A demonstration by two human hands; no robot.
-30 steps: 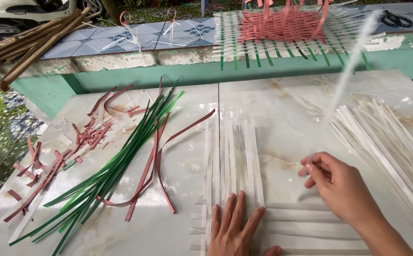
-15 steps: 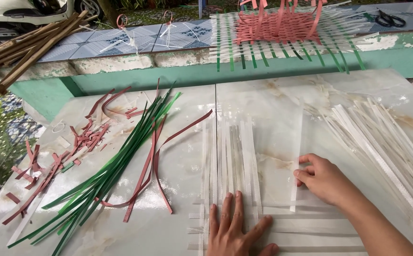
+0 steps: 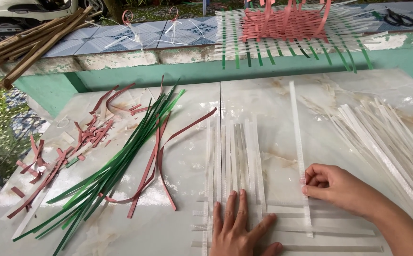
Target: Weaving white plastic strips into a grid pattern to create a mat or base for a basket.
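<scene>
- Head view, nearest edge: the left hand (image 3: 242, 227) is lying flat with fingers spread, pressing down on the woven white strips (image 3: 232, 161) where upright and crosswise pieces are crossing.
- Just right of it, the right hand (image 3: 334, 187) is pinching a single white strip (image 3: 299, 142) between thumb and fingers, and that strip is lying lengthwise, running away from the person, beside the uprights already set.
- Judging progress: several uprights are lying side by side and a few crosswise strips are sitting at the near end, so the mat is looking barely started, with most of the weaving left.
- At the right, a loose pile of white strips (image 3: 386, 137) is waiting on the marble tabletop (image 3: 273, 99).
- At the left, green strips (image 3: 116, 166) are fanning out among long red-brown strips (image 3: 166, 147) and short red-brown offcuts (image 3: 81, 137).
- Farther off, a half-made basket (image 3: 287, 23) of red, white and green strips is sitting on the tiled ledge (image 3: 121, 38), with scissors (image 3: 398, 18) at the far right and bamboo sticks (image 3: 26, 42) at the far left.
</scene>
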